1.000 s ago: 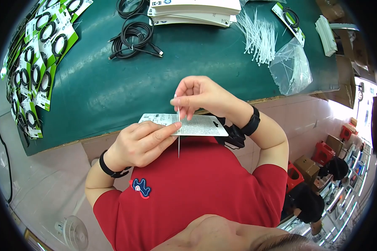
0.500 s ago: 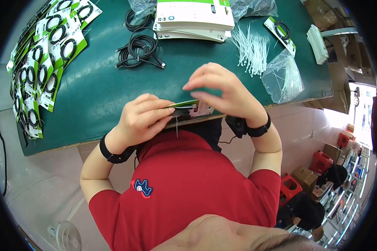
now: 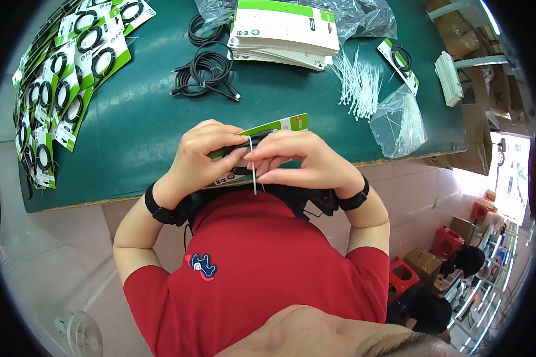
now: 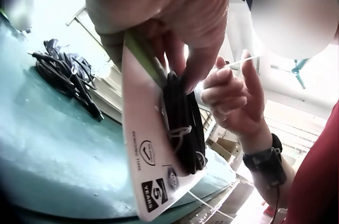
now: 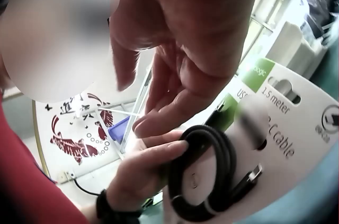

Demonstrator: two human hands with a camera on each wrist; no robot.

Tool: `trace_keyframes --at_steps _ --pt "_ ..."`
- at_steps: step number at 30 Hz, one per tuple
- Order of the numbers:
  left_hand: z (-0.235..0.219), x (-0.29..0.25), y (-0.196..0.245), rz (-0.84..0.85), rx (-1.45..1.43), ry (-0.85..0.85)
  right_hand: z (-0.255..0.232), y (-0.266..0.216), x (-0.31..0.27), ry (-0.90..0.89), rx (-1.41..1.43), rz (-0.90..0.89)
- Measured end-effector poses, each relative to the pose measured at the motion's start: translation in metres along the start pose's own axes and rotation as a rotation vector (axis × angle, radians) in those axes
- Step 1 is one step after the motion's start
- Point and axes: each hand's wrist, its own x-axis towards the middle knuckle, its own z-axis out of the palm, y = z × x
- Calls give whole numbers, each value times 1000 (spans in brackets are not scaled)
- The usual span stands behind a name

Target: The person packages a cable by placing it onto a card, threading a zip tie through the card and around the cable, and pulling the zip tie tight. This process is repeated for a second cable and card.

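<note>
In the head view my left hand pinches a green and white card at its left part. A black cable coil, bound with thin ties, lies against the card's printed face. A thin white tie hangs down in front of the card. My right hand is at the card's right side, its fingertips against the tie, thumb and fingers apart. In the left wrist view the tie crosses between fingertip and thumb of the right hand.
Carded cables cover the table's left side. Behind the hands are loose black cables and a card stack. White ties, a clear bag, one carded cable and a narrow stack are at the right.
The card, first seen with its text side up, has turned so its green face and coil show. My right hand moved away from the tie, then came back to it.
</note>
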Motion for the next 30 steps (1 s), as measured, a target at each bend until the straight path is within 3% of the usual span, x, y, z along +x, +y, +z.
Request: trace_keyframes --at_steps 3,8,11,19,20,23,28,30 --pt "0 2 2 56 123 49 -4 2 -1 120 489 394" --pt "-2 7 5 52 222 104 -4 13 1 238 571 549" --pt "-2 7 6 75 255 82 -6 13 2 65 533 733" --pt "0 2 0 -168 16 19 2 33 -3 94 419 398" --pt "1 2 0 -170 16 20 2 30 -1 92 420 398" --pt "2 1 3 -553 -242 -17 -1 17 2 153 409 589" --pt "7 -4 -3 -722 -464 -64 5 15 9 246 353 565" --pt "9 -7 0 -807 -615 -60 11 22 7 267 184 471"
